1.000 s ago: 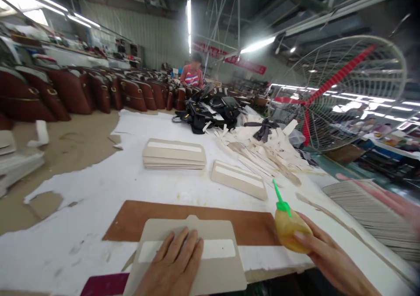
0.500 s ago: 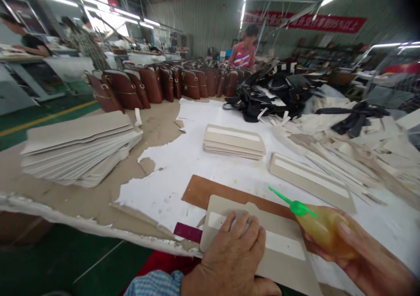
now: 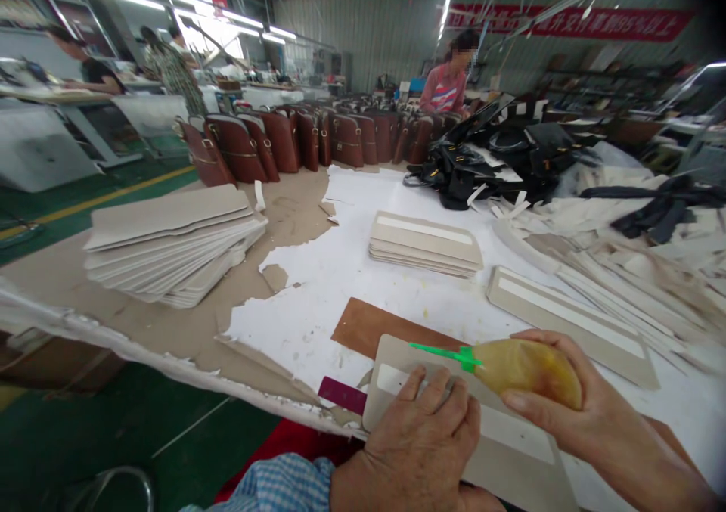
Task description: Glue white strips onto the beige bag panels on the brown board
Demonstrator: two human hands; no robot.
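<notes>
The worktable (image 3: 295, 206) is topped with tan sheet and torn white paper (image 3: 311, 270); green floor (image 3: 187, 436) shows below its near edge. Far beyond both hands stand upright brown leather bags (image 3: 283, 141), with a person in a pink top (image 3: 445, 92) behind. Black bags (image 3: 510, 160) lie heaped ahead of the right hand; pale offcuts (image 3: 652, 270) lie to their right.

The flat beige panel with a white strip (image 3: 522, 478) lies directly under the left hand (image 3: 425, 432). A brown leather strip (image 3: 366, 323) runs partly beneath the panel, beyond the left fingers. A flat maroon piece (image 3: 342, 395) lies left of that hand, by the panel's edge.

The left hand rests palm down, fingers extended, pressing on the panel and gripping nothing. The right hand (image 3: 578, 402) is closed around a rounded translucent yellow bottle (image 3: 527, 368). Its slim green nozzle (image 3: 439, 352) points left, above the left fingertips; contact with the panel cannot be determined.
</notes>
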